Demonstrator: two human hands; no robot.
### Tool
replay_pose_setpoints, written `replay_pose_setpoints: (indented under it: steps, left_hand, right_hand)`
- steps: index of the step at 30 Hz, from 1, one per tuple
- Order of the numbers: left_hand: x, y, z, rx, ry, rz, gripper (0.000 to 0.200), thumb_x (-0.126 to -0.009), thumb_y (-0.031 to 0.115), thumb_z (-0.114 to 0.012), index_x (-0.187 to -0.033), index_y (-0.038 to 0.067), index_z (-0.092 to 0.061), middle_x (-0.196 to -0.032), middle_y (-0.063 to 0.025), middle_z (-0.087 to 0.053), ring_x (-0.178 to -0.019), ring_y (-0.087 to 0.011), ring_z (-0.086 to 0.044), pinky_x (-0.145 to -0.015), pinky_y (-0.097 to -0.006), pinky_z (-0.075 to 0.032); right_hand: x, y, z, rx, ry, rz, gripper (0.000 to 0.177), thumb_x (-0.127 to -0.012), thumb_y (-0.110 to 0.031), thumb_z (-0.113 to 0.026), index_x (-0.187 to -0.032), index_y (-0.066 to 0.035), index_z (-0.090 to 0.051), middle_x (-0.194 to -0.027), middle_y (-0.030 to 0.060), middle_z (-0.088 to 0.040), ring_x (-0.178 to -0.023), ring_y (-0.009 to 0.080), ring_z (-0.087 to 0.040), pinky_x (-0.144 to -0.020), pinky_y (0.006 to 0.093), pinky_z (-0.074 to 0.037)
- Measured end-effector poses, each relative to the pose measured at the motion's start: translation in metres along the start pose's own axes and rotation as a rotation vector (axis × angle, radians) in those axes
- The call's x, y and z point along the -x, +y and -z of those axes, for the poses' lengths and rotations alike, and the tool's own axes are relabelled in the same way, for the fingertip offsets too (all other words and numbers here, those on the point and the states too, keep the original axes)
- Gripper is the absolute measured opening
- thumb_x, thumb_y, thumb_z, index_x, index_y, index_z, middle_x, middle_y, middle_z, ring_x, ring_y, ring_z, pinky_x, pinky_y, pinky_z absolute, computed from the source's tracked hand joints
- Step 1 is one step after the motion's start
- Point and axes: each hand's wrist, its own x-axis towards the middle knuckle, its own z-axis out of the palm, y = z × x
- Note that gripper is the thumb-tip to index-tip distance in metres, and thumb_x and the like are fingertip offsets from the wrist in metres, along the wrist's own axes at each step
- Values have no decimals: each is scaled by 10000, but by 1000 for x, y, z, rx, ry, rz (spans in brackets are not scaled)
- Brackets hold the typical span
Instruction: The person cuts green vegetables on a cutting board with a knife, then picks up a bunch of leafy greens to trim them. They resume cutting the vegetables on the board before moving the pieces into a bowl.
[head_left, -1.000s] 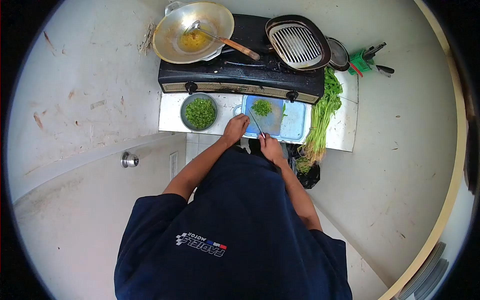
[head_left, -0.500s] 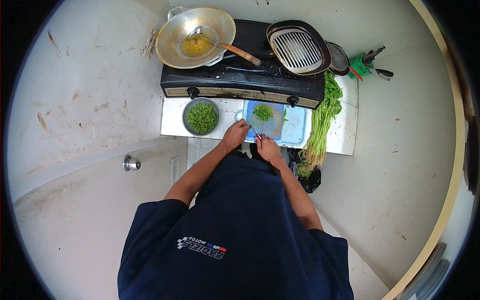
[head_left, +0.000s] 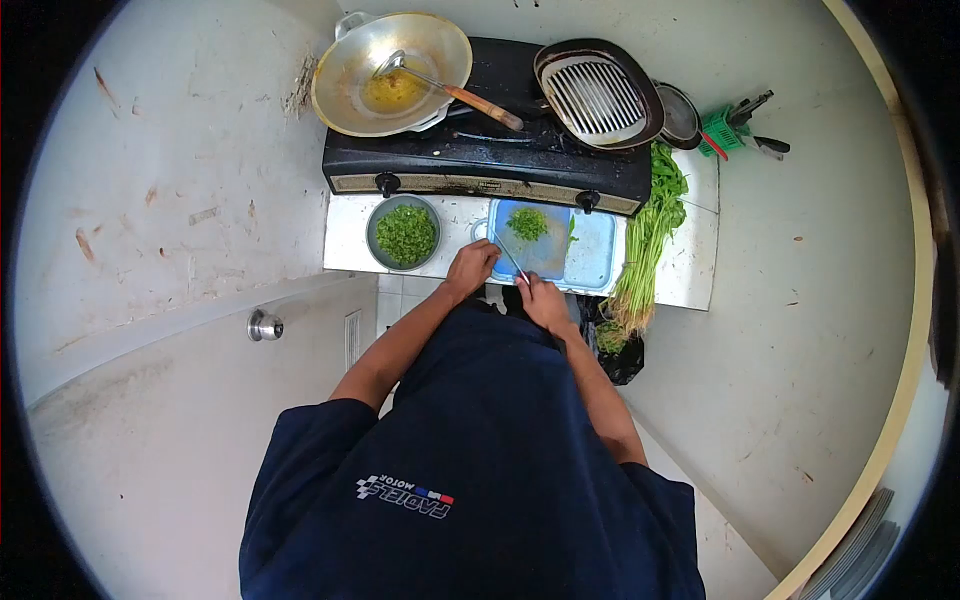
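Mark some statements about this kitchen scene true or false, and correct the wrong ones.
1. The right hand holds a thin-bladed knife. True.
2. The round grey bowl of chopped greens stands on the black stove. False: the bowl is on the white counter, in front of the stove.
3. A wooden-handled metal ladle rests in the wide metal wok. True.
4. The long-stemmed leafy bunch lies left of the bowl. False: the bunch is to the bowl's right, beyond the light-blue tray.
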Motion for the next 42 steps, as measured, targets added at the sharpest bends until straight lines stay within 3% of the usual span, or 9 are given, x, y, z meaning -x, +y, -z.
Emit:
replay_pose_setpoints:
  steps: [9, 15, 21, 24, 36, 42]
  left_hand:
    - [-1, 5, 3, -37, -11, -36, 106, -909, 56, -689, -988, 6, -740, -943, -165, -704, -865, -377, -695, -787, -441, -562]
    - [-1, 5, 1, 84, 24, 67, 90, -892, 48, -701, -971, 10, -724, -933, -167, -703, -876, -372, -699, -784, -438, -560]
    - [-1, -1, 0, 33, 8, 14, 87, -895, 50, -701, -973, 18, -723, -938, -170, -703, -873, -378, -699, -782, -442, -558]
    - [0, 1, 0, 28, 5, 14, 85, -902, 59, -694, -971, 20, -724, -941, -173, -695, -874, -382, -697, -787, -447, -558]
    - [4, 6, 2, -104, -17, -93, 88, -910, 69, -683, -961, 6, -719, -925, -162, -631, -875, -390, -665, -784, -469, -552]
    - [9, 7, 8, -75, -4, -123, 140, -906, 47, -675, -1020, -5, -739, -923, -160, -641, -866, -373, -673, -796, -451, -562]
  right_hand:
    - [-11, -6, -11, 121, 7, -7, 471, -1078, -410, -462, -1072, 28, -633, -842, 305, -707, -805, 495, -712, -737, 568, -582]
    - [-11, -2, -13, 107, 36, -1, 478, -1076, -416, -460, -1061, 26, -642, -836, 293, -711, -795, 496, -712, -744, 574, -582]
    - [-2, 7, -16, 86, 72, -25, 477, -1072, -431, -489, -1053, 19, -646, -774, 290, -703, -744, 500, -701, -674, 588, -562]
    - [-1, 3, -13, 75, 28, -45, 481, -1075, -431, -463, -1074, 16, -638, -799, 301, -704, -765, 505, -706, -720, 592, -575]
    - [-3, -6, -18, 115, -14, -33, 480, -1079, -415, -459, -1043, 31, -633, -792, 288, -708, -764, 487, -714, -716, 576, -579]
    - [-13, -7, -23, 96, 81, 35, 486, -1066, -405, -491, -1041, 55, -644, -786, 312, -698, -745, 513, -699, -695, 586, -572]
